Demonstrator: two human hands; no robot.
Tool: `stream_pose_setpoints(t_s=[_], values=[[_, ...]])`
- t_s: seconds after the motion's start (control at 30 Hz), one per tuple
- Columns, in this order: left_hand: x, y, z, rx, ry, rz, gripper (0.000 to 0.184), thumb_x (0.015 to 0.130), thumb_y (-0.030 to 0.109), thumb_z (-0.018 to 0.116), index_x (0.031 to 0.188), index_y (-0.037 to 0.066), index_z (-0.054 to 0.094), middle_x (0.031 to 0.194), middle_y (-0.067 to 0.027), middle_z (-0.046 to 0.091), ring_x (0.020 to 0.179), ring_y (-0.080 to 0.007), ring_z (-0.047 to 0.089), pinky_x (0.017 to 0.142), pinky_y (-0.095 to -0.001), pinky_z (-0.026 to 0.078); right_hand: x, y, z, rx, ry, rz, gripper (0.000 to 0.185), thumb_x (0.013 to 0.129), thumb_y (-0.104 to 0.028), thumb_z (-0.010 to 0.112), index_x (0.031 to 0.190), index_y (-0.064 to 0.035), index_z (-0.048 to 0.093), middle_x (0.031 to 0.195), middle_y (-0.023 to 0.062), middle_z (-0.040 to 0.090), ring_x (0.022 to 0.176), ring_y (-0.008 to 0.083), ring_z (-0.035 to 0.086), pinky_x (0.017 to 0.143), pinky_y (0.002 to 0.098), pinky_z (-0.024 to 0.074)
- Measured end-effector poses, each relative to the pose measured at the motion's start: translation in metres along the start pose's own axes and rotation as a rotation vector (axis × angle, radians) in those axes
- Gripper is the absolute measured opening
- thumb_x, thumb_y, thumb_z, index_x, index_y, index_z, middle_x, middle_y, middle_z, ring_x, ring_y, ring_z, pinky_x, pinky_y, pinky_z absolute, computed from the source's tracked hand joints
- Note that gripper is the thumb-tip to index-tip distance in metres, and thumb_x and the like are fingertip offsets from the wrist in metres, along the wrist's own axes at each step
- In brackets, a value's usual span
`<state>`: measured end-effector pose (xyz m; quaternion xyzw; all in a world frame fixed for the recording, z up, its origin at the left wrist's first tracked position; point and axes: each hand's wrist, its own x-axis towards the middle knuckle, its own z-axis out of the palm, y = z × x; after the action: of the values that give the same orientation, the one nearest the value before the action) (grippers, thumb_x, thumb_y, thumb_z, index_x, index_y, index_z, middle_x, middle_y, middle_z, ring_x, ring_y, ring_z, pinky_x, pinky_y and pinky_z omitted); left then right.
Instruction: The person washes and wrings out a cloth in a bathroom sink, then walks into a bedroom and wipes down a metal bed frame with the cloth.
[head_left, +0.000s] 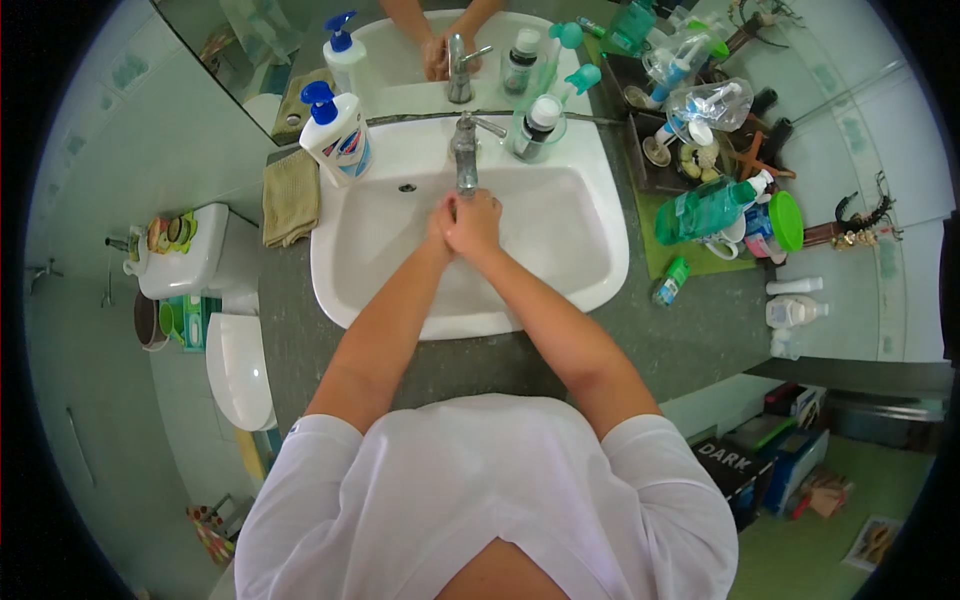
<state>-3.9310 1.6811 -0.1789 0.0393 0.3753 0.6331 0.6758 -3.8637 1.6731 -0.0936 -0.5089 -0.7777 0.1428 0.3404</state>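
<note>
Clasping left hand (440, 222) and right hand (476, 222) around each other, palms hidden, just below faucet (465, 153) over white sink (545, 235), between pump bottle (338, 140) at far left and white-capped bottle (538, 127) at far right.

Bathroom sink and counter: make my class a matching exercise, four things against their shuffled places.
1. White bottle with blue pump
2. Folded beige cloth
3. Shiny metal faucet
4. Green bottle with white top

A. On the light green mat
B. Middle of the white sink's back rim
C. Back left corner of the sink
D. Grey counter, left of sink

1-C; 2-D; 3-B; 4-A
</note>
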Motion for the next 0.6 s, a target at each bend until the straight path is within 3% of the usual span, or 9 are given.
stream_pose_setpoints(t_s=[0.03,0.1,0.2,0.27,0.3,0.37,0.47,0.57,0.6], values=[[0.018,-0.017,-0.02,-0.061,-0.21,0.138,0.033,0.087,0.034,0.045,0.103,0.008,0.055,0.092,-0.0079,0.057,0.086,-0.023,0.054,0.074,-0.0324,0.045,-0.005,-0.002,0.0,0.09,-0.019,-0.158,0.014,0.074,-0.021,0.054,0.071,-0.0079,0.058,0.078,0.0122,0.058,0.085,0.028,0.053,0.077,0.043,0.0366],[0.023,-0.018,-0.029,0.202,-0.398,0.319,0.032,0.087,0.032,0.045,0.106,0.007,0.054,0.091,-0.0077,0.057,0.087,-0.0232,0.054,0.078,-0.031,0.043,-0.014,-0.005,0.001,0.271,-0.061,-0.471,0.014,0.074,-0.023,0.053,0.073,-0.0098,0.059,0.083,0.0113,0.058,0.091,0.0266,0.051,0.081,0.0422,0.0336],[0.018,-0.009,-0.035,1.175,-0.286,0.429,0.032,0.087,0.029,0.045,0.108,0.007,0.054,0.091,-0.0078,0.056,0.09,-0.023,0.053,0.082,-0.0298,0.04,-0.008,0.007,0.001,0.326,-0.299,-0.513,0.019,0.076,-0.024,0.05,0.075,-0.0071,0.06,0.083,0.0115,0.058,0.087,0.0298,0.052,0.08,0.0421,0.0344],[0.008,-0.005,-0.031,1.821,-0.171,0.474,0.032,0.087,0.027,0.045,0.109,0.006,0.053,0.091,-0.0079,0.055,0.091,-0.0229,0.052,0.085,-0.0289,0.039,0.007,0.022,-0.011,0.117,-0.477,-0.18,0.026,0.079,-0.029,0.049,0.08,-0.0056,0.061,0.084,0.0125,0.059,0.086,0.0317,0.052,0.08,0.042,0.0362],[-0.006,0.001,-0.012,1.544,-0.003,0.305,0.032,0.087,0.027,0.044,0.11,0.005,0.053,0.091,-0.0084,0.055,0.092,-0.0225,0.052,0.085,-0.0289,0.038,0.014,0.029,-0.019,0.013,-0.56,-0.01,0.03,0.08,-0.032,0.049,0.082,-0.0048,0.061,0.084,0.0131,0.06,0.086,0.0326,0.053,0.08,0.0419,0.0371],[-0.038,0.016,0.036,0.963,0.295,-0.009,0.034,0.089,0.027,0.041,0.111,0.004,0.052,0.093,-0.0094,0.055,0.094,-0.0216,0.05,0.085,-0.029,0.037,0.017,0.064,-0.01,0.23,-0.609,0.158,0.033,0.082,-0.032,0.051,0.091,-0.0016,0.06,0.085,0.0144,0.06,0.081,0.0325,0.055,0.076,0.0385,0.0426],[-0.037,0.031,0.024,0.686,0.0,0.173,0.039,0.09,0.031,0.04,0.113,0.002,0.051,0.099,-0.0122,0.056,0.096,-0.0199,0.049,0.085,-0.0301,0.036,0.017,0.077,-0.016,0.502,-0.572,0.201,0.037,0.08,-0.032,0.059,0.099,0.0,0.058,0.087,0.0149,0.061,0.079,0.0256,0.057,0.073,0.033,0.0452],[-0.043,0.049,0.03,0.612,-0.071,0.096,0.044,0.091,0.036,0.04,0.114,0.0,0.05,0.103,-0.0118,0.056,0.094,-0.0178,0.049,0.083,-0.0301,0.038,0.029,0.067,-0.041,0.499,-0.617,0.282,0.039,0.075,-0.025,0.065,0.103,0.0002,0.056,0.087,0.0121,0.061,0.077,0.0185,0.057,0.07,0.0291,0.0448],[-0.053,0.056,0.037,0.735,-0.039,0.08,0.043,0.091,0.034,0.04,0.116,-0.001,0.048,0.105,-0.0111,0.055,0.097,-0.0173,0.049,0.084,-0.0301,0.038,0.034,0.061,-0.049,0.458,-0.652,0.331,0.039,0.074,-0.022,0.067,0.104,0.0003,0.055,0.087,0.0107,0.062,0.076,0.0167,0.057,0.069,0.0281,0.0445]])
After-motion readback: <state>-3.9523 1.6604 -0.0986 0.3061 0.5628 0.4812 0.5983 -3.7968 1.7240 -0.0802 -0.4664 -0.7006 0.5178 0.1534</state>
